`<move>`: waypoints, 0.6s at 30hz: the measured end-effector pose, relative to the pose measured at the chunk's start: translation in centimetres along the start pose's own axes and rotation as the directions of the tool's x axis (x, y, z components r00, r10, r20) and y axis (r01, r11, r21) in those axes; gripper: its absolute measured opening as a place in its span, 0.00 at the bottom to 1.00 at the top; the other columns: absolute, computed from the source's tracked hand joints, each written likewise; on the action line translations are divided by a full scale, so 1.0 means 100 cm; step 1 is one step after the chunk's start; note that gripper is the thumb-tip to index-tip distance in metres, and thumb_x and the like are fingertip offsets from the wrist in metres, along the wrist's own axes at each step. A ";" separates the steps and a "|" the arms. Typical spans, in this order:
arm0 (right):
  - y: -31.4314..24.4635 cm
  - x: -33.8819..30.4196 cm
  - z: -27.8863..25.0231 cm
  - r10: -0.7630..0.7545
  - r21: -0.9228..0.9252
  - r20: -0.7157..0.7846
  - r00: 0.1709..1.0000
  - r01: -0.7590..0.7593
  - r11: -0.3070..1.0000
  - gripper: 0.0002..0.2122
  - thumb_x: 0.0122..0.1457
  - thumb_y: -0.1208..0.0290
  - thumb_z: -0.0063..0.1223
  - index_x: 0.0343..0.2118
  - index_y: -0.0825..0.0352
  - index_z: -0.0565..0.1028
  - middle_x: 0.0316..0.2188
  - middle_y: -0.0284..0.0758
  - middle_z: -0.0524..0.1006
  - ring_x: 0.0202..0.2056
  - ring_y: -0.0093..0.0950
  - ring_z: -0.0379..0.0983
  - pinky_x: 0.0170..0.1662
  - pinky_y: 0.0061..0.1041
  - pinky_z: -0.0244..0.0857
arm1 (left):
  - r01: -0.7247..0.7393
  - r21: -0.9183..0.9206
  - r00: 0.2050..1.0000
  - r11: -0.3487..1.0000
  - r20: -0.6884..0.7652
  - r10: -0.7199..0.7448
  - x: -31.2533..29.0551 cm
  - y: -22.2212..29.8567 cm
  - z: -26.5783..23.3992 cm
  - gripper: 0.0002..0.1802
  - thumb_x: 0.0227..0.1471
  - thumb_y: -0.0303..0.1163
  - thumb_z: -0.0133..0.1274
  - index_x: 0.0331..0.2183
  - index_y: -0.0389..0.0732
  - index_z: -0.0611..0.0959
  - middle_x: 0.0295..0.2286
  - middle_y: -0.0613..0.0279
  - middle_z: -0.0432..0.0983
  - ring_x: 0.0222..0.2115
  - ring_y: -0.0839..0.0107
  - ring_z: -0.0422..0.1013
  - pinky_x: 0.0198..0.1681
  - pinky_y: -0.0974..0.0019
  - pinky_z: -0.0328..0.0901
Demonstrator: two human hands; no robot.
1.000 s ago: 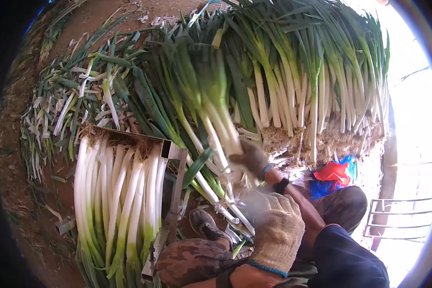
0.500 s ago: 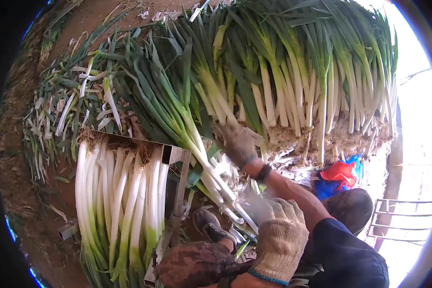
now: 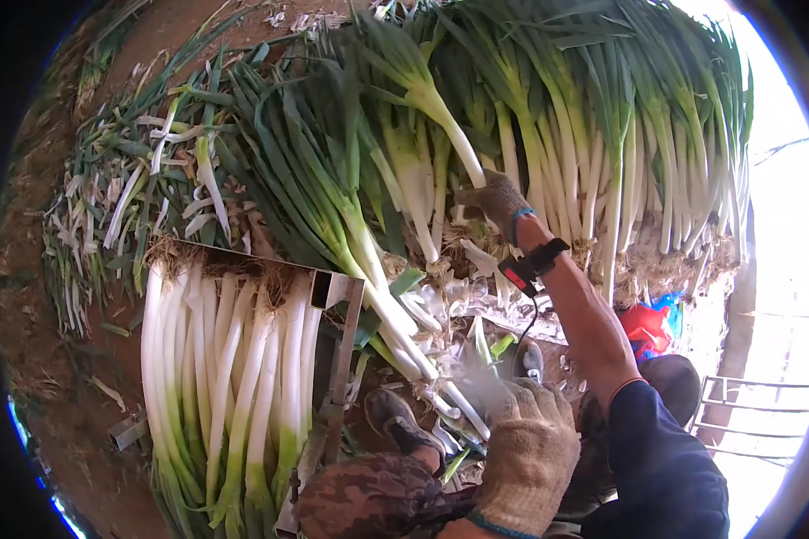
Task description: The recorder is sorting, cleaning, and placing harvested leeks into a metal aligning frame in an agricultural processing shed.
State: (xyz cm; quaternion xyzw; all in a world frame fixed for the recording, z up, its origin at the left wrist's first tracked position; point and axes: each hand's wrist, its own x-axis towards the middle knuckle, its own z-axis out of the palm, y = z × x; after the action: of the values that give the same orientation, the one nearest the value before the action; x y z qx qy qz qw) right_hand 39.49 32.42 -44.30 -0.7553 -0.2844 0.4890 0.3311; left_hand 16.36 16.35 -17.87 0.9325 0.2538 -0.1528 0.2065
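Note:
My right hand (image 3: 497, 203), in a knitted work glove, is closed round the lower white end of a leek (image 3: 454, 135). That leek leans up and to the left across the other leeks, and its root end is hidden in my grip. Nearer to me, my gloved left hand (image 3: 532, 449) is curled with the fingers folded in. A pale blur by its fingertips hides whatever it may hold. Beyond it, several loose leeks (image 3: 360, 238) lie slanted, green tops away from me. A long row of leeks (image 3: 593, 171) fills the far right.
On the left, a metal frame (image 3: 337, 359) holds trimmed leeks (image 3: 225, 359), roots away from me. Leaf scraps (image 3: 108, 225) cover the ground at the far left. A red and blue bag (image 3: 647, 325) sits near my knee. My shoe (image 3: 395, 420) is beside the frame.
My right hand has moved right and farther away, and now grips a leek that is pulled across the row. My left hand has stayed nearly in place.

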 end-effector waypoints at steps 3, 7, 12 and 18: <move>0.028 0.011 0.012 -0.180 -0.276 -0.135 0.975 0.137 0.951 0.20 0.51 0.69 0.70 0.45 0.72 0.78 0.29 0.38 0.82 0.31 0.28 0.81 0.35 0.31 0.75 | -0.037 -0.015 0.999 0.999 -0.019 0.036 0.002 0.007 0.005 0.22 0.57 0.36 0.51 0.49 0.34 0.80 0.43 0.42 0.78 0.47 0.44 0.73 0.59 0.31 0.56; 0.102 0.030 0.073 -0.162 -0.462 -0.182 0.970 0.061 0.885 0.25 0.47 0.62 0.72 0.48 0.66 0.79 0.37 0.44 0.84 0.39 0.35 0.81 0.46 0.34 0.74 | -0.099 0.011 0.995 0.995 -0.008 0.099 0.002 0.012 0.002 0.23 0.57 0.36 0.50 0.50 0.32 0.80 0.43 0.40 0.78 0.47 0.43 0.73 0.59 0.30 0.56; 0.030 -0.022 0.170 -0.146 -0.538 -0.056 0.988 0.094 0.838 0.21 0.52 0.64 0.62 0.49 0.66 0.76 0.41 0.51 0.82 0.45 0.46 0.80 0.45 0.41 0.74 | -0.030 0.022 0.999 0.999 0.012 0.029 0.000 -0.002 0.007 0.25 0.58 0.37 0.48 0.51 0.30 0.79 0.44 0.40 0.77 0.48 0.44 0.72 0.58 0.34 0.59; 0.002 -0.037 0.175 -0.278 -0.671 -0.007 0.961 0.201 0.714 0.17 0.53 0.72 0.53 0.45 0.70 0.71 0.31 0.53 0.81 0.36 0.52 0.81 0.39 0.48 0.74 | -0.027 0.018 0.999 0.999 0.034 0.026 0.003 0.002 0.003 0.26 0.58 0.37 0.47 0.52 0.28 0.78 0.46 0.38 0.75 0.49 0.42 0.71 0.58 0.33 0.59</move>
State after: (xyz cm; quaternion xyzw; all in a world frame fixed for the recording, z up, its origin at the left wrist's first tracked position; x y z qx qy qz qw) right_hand 21.98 33.39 -47.70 -0.8051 -0.5166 0.2671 0.1161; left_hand 16.64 16.17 -18.12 0.9350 0.2366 -0.1681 0.2040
